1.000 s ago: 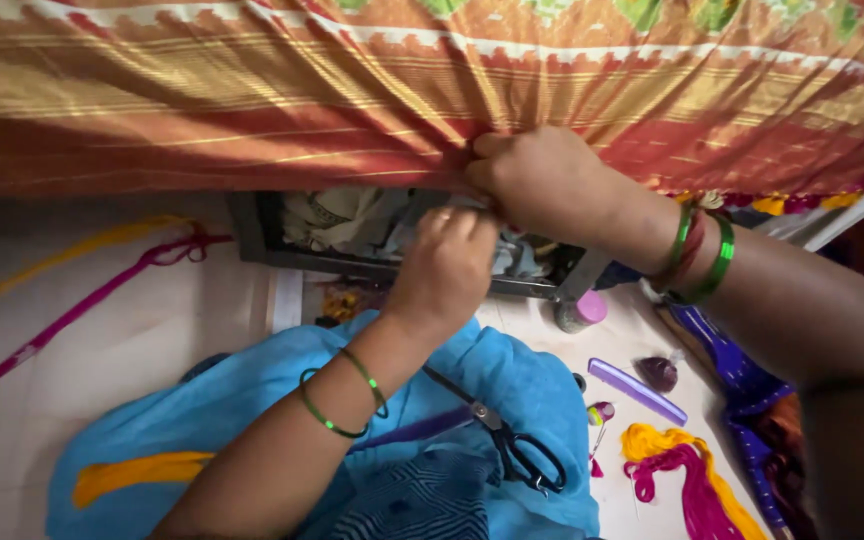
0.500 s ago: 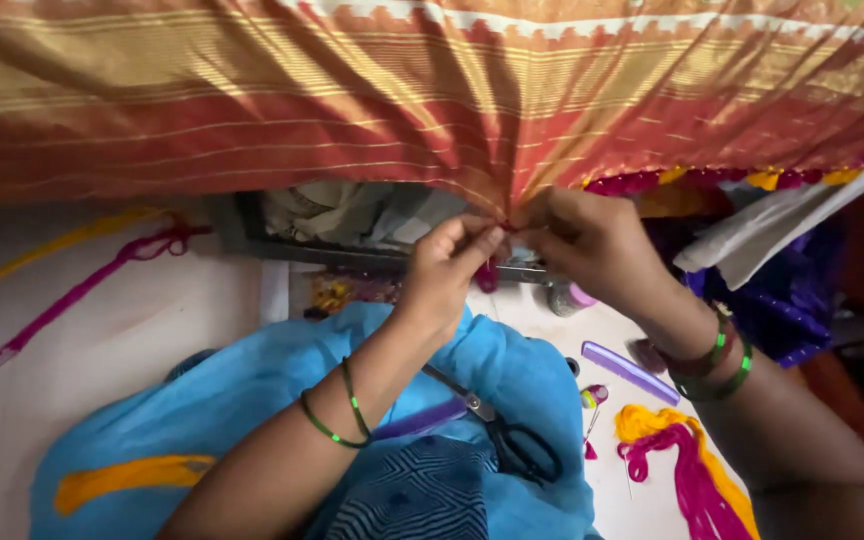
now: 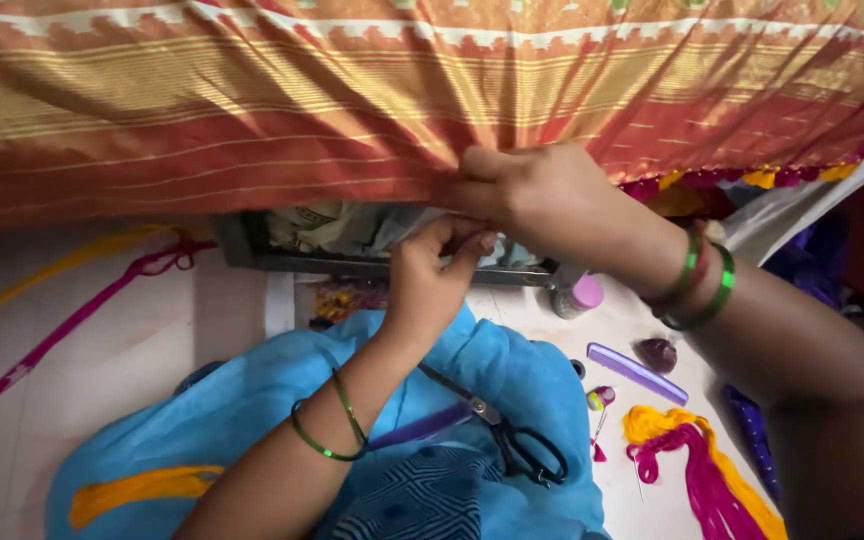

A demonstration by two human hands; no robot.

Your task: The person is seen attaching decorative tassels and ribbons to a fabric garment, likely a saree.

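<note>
A red, orange and gold woven cloth (image 3: 252,110) hangs across the top of the view. My right hand (image 3: 542,195) pinches its lower edge near the middle, knuckles up, green bangles at the wrist. My left hand (image 3: 432,275) is raised just below, its fingertips curled at the same edge beside the right hand; whether it grips threads I cannot tell. Blue fabric (image 3: 252,420) covers my lap. Black scissors (image 3: 512,440) lie on it, to the right of my left forearm.
On the white floor at the right lie a purple comb (image 3: 637,372), a small pink-capped bottle (image 3: 580,297), a tiny thread spool (image 3: 600,398) and a bundle of yellow and magenta threads (image 3: 697,470). A dark frame (image 3: 282,262) sits under the cloth. Pink and yellow cords (image 3: 72,300) trail left.
My right hand has moved back up and left onto the cloth's lower edge, above the left hand. The left hand stays near the same spot on the edge.
</note>
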